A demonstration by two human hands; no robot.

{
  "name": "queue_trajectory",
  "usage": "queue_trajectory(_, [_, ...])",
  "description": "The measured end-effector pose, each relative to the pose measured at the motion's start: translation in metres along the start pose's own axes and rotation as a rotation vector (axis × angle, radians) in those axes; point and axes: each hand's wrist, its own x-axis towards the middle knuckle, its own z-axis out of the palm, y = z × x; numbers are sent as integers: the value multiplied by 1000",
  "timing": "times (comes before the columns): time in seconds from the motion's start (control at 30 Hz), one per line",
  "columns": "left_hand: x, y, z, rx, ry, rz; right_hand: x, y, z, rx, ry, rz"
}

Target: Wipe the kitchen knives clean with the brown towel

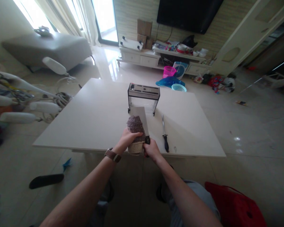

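At the near table edge, my right hand (151, 148) grips the black handle of a broad steel cleaver (140, 116), blade running straight away from me. My left hand (129, 138) clamps a purplish-grey folded cloth (135, 125) onto the blade, just beside the right. A slim black-handled knife (165, 132) lies parallel, rightward.

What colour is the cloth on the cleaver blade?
Speckled grey-purple on top, cream underneath; the cloth shows in the head view, pressed by the left hand on the cleaver.
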Motion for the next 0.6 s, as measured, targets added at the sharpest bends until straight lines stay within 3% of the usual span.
queue_trajectory(0.6, [-3,2,4,41,-2,12,-2,5,-1,10,31,-34])
